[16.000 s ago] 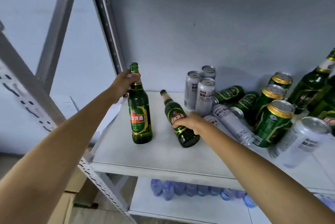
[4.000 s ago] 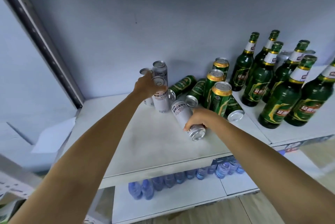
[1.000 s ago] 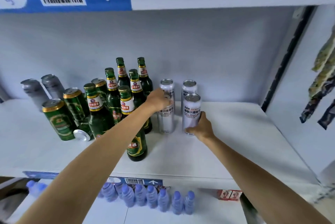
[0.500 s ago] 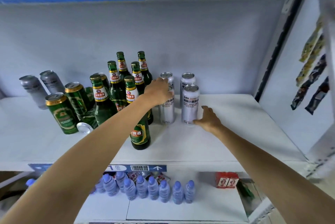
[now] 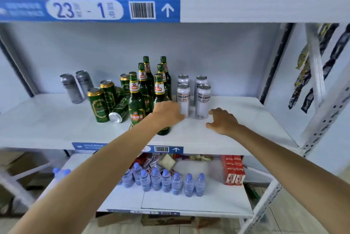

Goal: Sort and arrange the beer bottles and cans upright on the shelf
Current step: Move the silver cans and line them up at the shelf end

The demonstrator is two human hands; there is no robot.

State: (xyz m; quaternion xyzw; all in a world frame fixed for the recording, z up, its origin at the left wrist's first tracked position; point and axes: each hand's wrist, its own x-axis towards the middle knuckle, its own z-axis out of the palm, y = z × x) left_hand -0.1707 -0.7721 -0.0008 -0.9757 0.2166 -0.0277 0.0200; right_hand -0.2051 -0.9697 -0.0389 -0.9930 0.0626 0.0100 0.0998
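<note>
Both my hands hovered at the silver cans on the middle shelf.

Four silver cans point(image 5: 202, 101) stood upright in a tight square on the white shelf point(image 5: 236, 120), just right of six green bottles point(image 5: 136, 101) with gold-and-white neck labels, all upright. Left of those stood green cans point(image 5: 97, 106) with gold rims, and one green can point(image 5: 118, 113) lay on its side. My left hand point(image 5: 167, 112) seemed to touch the front-left silver can, though I couldn't tell if its fingers curled round it. My right hand point(image 5: 221, 121) hung loose, fingers spread, holding nothing.
</note>
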